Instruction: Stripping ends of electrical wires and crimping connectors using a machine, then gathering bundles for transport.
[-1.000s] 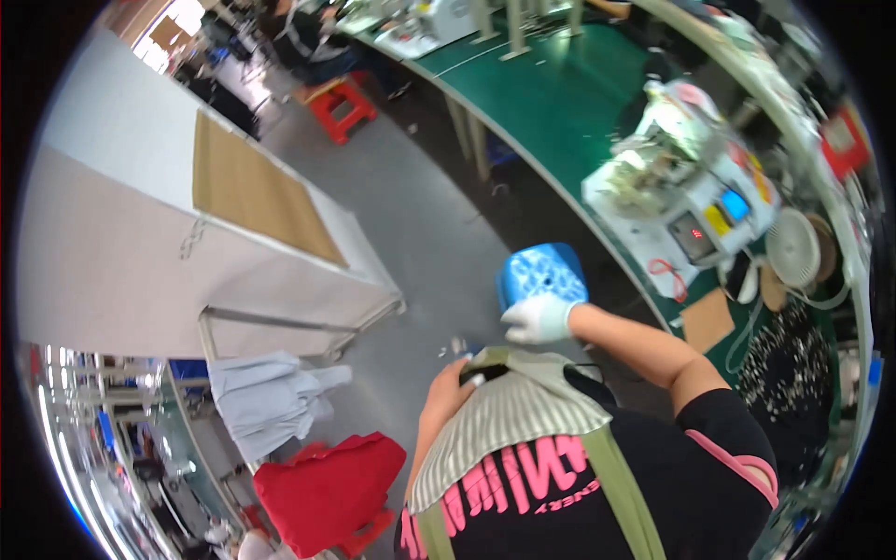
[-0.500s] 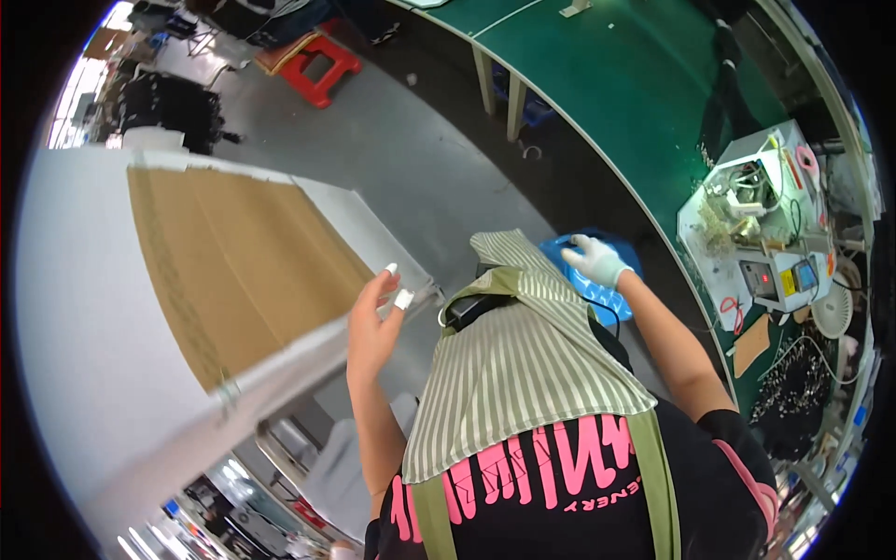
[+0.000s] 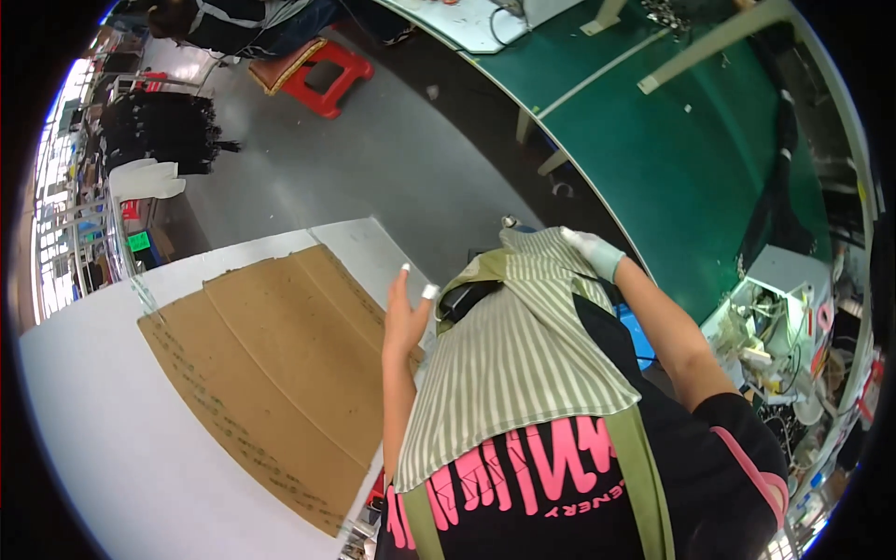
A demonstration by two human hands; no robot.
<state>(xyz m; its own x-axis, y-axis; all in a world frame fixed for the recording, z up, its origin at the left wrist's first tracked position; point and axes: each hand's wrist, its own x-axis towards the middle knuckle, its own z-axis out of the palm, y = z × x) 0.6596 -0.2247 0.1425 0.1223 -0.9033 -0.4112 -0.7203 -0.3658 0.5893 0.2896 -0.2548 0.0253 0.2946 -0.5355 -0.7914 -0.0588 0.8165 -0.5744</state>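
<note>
My left hand [image 3: 406, 322] is held out beside the striped apron [image 3: 523, 355], close to the edge of a white table. White coverings wrap two of its fingertips, its fingers are apart, and nothing is in it. My right hand [image 3: 595, 255] wears a pale glove and is at the apron's far right edge. Its fingers look stretched out along the cloth; whether they touch it I cannot tell. A flat brown cardboard sheet [image 3: 289, 364] lies on the white table [image 3: 103, 373] to my left.
A long green table [image 3: 644, 159] runs along my right, with a cluttered equipment box [image 3: 765, 317] on it. Something blue [image 3: 635, 336] shows beside my right forearm. A red stool [image 3: 327, 79] stands on the grey floor [image 3: 345, 168], near a seated person at the top left.
My view has turned, and the white table with the cardboard now appears lower. My right hand has come from over the blue plastic to the apron's edge. The left hand stays apart-fingered.
</note>
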